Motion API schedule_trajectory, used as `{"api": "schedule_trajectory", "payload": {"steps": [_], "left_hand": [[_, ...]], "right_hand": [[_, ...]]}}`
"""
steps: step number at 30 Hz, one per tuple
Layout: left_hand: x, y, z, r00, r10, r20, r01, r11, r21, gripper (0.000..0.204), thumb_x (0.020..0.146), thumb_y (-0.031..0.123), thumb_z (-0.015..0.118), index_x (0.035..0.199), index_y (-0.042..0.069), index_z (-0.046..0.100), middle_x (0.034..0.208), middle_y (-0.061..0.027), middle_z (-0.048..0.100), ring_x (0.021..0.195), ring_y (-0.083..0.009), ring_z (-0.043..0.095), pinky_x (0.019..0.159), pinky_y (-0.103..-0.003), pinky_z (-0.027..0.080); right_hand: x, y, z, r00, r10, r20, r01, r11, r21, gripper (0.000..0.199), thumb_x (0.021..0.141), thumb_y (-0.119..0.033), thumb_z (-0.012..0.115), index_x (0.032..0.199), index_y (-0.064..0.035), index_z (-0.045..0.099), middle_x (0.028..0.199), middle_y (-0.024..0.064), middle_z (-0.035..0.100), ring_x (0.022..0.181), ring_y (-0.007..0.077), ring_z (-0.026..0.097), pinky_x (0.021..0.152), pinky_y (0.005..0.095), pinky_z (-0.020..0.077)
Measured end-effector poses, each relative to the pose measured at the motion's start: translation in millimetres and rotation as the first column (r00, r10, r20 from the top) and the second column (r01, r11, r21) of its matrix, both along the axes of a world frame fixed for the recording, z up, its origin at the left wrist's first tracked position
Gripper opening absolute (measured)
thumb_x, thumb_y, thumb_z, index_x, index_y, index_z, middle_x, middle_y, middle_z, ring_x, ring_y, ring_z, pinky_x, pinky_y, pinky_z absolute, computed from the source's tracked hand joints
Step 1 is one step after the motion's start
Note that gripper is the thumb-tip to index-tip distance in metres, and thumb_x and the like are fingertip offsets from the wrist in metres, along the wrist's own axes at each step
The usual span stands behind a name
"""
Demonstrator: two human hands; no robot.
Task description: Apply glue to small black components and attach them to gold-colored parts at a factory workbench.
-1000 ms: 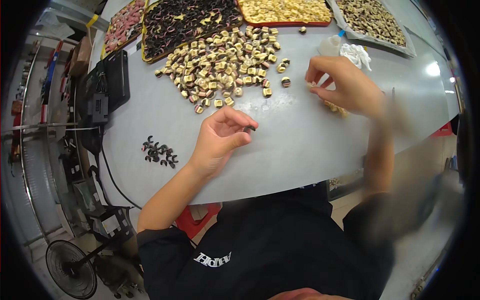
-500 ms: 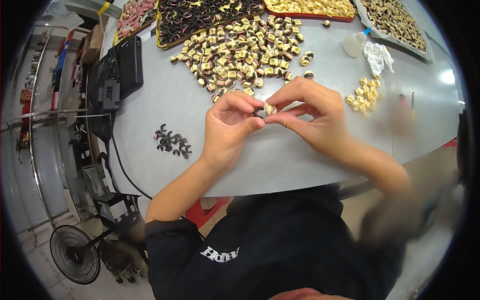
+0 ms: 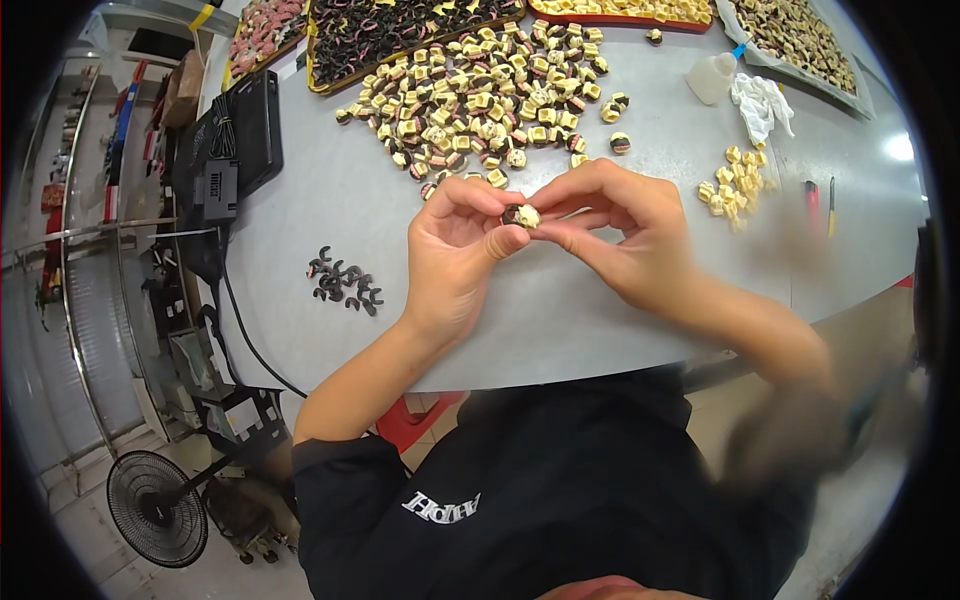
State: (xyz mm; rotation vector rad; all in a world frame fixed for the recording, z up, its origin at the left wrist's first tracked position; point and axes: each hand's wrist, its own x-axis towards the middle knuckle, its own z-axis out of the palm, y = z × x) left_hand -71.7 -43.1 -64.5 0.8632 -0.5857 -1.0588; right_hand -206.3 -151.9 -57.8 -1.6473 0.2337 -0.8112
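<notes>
Above the middle of the grey table, my left hand (image 3: pixel 448 255) pinches a dark C-shaped piece (image 3: pixel 509 217) between thumb and fingertips. A small cream-coloured piece (image 3: pixel 528 215) is gripped by the fingertips of my right hand (image 3: pixel 635 235). The two pieces touch, the cream one sitting in the opening of the dark one. Loose dark curved pieces (image 3: pixel 345 283) lie to the left of my left hand. Beyond my right hand is a small heap of cream square pieces (image 3: pixel 737 183). A wide pile of joined dark-and-cream pieces (image 3: pixel 480 110) spreads just past my fingers.
At the far edge stand a tray of dark pieces (image 3: pixel 310 60), a red tray of cream pieces (image 3: pixel 640 22) and a white-lined tray (image 3: pixel 862 100). A squeeze bottle (image 3: pixel 711 78), crumpled tissue (image 3: pixel 762 105), red-handled tool (image 3: pixel 812 205) and black device (image 3: pixel 262 130) also lie on the table (image 3: pixel 560 330).
My right hand has moved slightly left, bringing the cream piece from beside the dark piece into its opening. My left hand has stayed nearly in place.
</notes>
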Motion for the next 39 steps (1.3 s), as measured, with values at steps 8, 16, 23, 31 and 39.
{"api": "schedule_trajectory", "payload": {"steps": [8, 16, 23, 31, 39], "left_hand": [[1.2, 0.5, -1.1, 0.994, 0.028, 0.106, -0.024, 0.999, -0.036, 0.024, 0.073, -0.003, 0.072, 0.086, 0.005, 0.053, 0.094, -0.0085, 0.059, 0.086, -0.0135, 0.056, 0.081, -0.028, 0.047], [0.4, 1.3, -3.3, 0.907, 0.127, 0.403, -0.093, 0.99, -0.103, 0.025, 0.07, -0.005, 0.074, 0.085, 0.003, 0.056, 0.091, -0.0097, 0.06, 0.084, -0.0144, 0.057, 0.079, -0.028, 0.046], [-2.1, 1.8, -0.2, 0.858, 0.222, 0.463, -0.136, 0.968, -0.212, 0.025, 0.069, -0.004, 0.074, 0.086, 0.002, 0.057, 0.091, -0.0126, 0.062, 0.084, -0.0168, 0.059, 0.077, -0.028, 0.047], [0.5, 0.6, 0.6, 0.691, 0.312, 0.652, -0.133, 0.942, -0.31, 0.028, 0.068, -0.005, 0.074, 0.091, 0.001, 0.059, 0.096, -0.0163, 0.064, 0.084, -0.0199, 0.061, 0.075, -0.029, 0.05], [-2.0, -2.3, -0.9, 0.684, 0.301, 0.665, -0.123, 0.946, -0.301, 0.029, 0.069, -0.005, 0.073, 0.096, -0.001, 0.06, 0.097, -0.0161, 0.064, 0.089, -0.0198, 0.061, 0.077, -0.029, 0.05]], "right_hand": [[-3.0, -1.8, 13.3, 0.993, 0.096, -0.074, -0.095, 0.995, 0.014, 0.027, 0.075, 0.008, 0.065, 0.1, 0.0018, 0.057, 0.096, 0.0107, 0.059, 0.085, 0.0152, 0.061, 0.071, 0.0241, 0.0549], [-5.0, -2.3, 11.0, 0.988, 0.091, -0.122, -0.081, 0.993, 0.086, 0.021, 0.076, 0.009, 0.062, 0.097, 0.0035, 0.059, 0.095, 0.0107, 0.058, 0.085, 0.0156, 0.06, 0.07, 0.0242, 0.0551], [-6.8, -9.4, 10.1, 0.979, 0.195, -0.06, -0.183, 0.969, 0.166, 0.017, 0.079, 0.011, 0.059, 0.095, 0.0062, 0.058, 0.095, 0.0119, 0.058, 0.088, 0.0165, 0.061, 0.076, 0.0273, 0.0549], [-2.5, -4.4, 14.8, 0.979, 0.2, 0.047, -0.201, 0.886, 0.417, 0.013, 0.08, 0.009, 0.06, 0.093, 0.0082, 0.058, 0.09, 0.0133, 0.06, 0.084, 0.0176, 0.062, 0.08, 0.0297, 0.0542], [-5.9, -7.0, 20.0, 0.971, 0.234, -0.039, -0.188, 0.858, 0.478, 0.011, 0.081, 0.006, 0.06, 0.092, 0.0074, 0.058, 0.093, 0.0122, 0.06, 0.083, 0.0169, 0.062, 0.079, 0.0284, 0.0539]]}}
